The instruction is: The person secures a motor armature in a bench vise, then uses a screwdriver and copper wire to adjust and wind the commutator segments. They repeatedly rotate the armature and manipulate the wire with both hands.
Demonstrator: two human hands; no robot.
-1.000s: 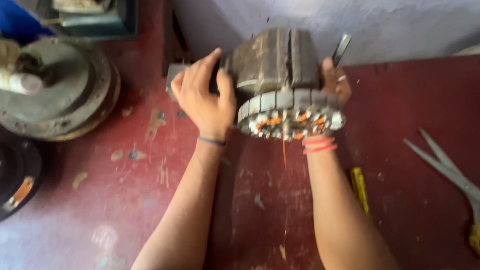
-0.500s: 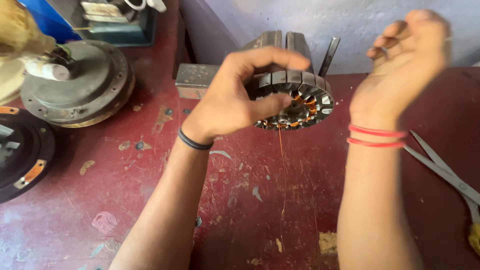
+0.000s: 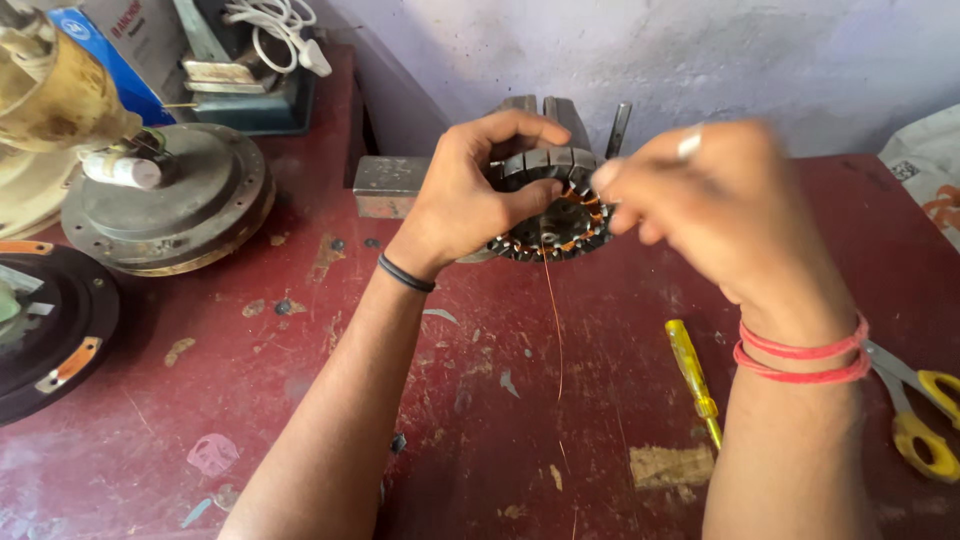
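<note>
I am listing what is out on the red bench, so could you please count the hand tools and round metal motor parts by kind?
Screwdrivers: 1, the yellow screwdriver
Scissors: 1, the yellow-handled scissors
Wound stators: 1, the stator gripped by the left hand, with the blurred right hand at its rim
Round metal covers: 2, the grey cover and the black cover
Total: 5

A worn red table point(image 3: 300, 400) filled the frame, its paint chipped. At upper left sat a grey metal disc point(image 3: 170, 205); at the left edge, a black round cover point(image 3: 50, 330). Lower right of centre lay a yellow screwdriver point(image 3: 692, 378), and yellow-handled scissors point(image 3: 915, 400) rested at the right edge.
</note>
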